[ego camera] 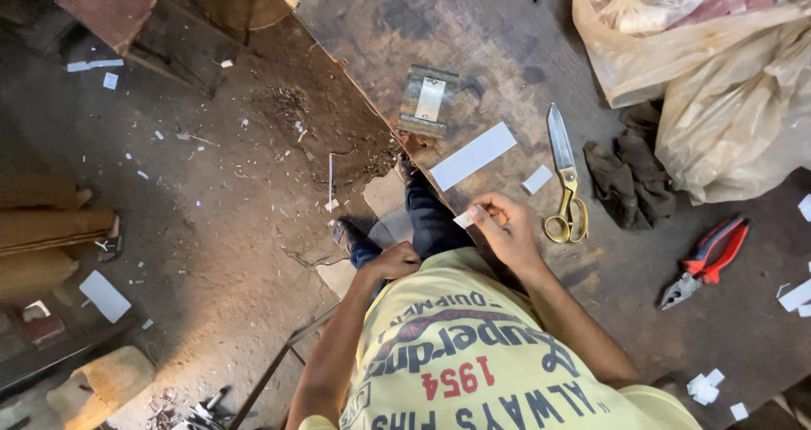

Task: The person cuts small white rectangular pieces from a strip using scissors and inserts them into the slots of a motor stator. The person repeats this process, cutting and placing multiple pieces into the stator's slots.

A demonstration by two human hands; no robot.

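I look straight down on my yellow shirt and a dark, worn workbench [473, 50]. My right hand [505, 225] rests at the bench edge, pinching a small white strip [465, 219] between its fingers. My left hand [393, 261] lies on my knee, fingers curled, with nothing in it. A long white strip [473, 155] lies just beyond my right hand. A small white square [536, 179] sits beside it. Gold-handled scissors [564, 181] lie shut to the right of my right hand. A small metal clamp-like piece [429, 100] stands farther back on the bench.
Red-handled pliers [705, 259] lie at the right. A dark rag [629, 176] and bulky plastic bags [718, 67] fill the far right. White scraps [705, 388] dot the near right. The floor [194, 210] on the left is littered with cuttings; wooden blocks [51, 236] lie there.
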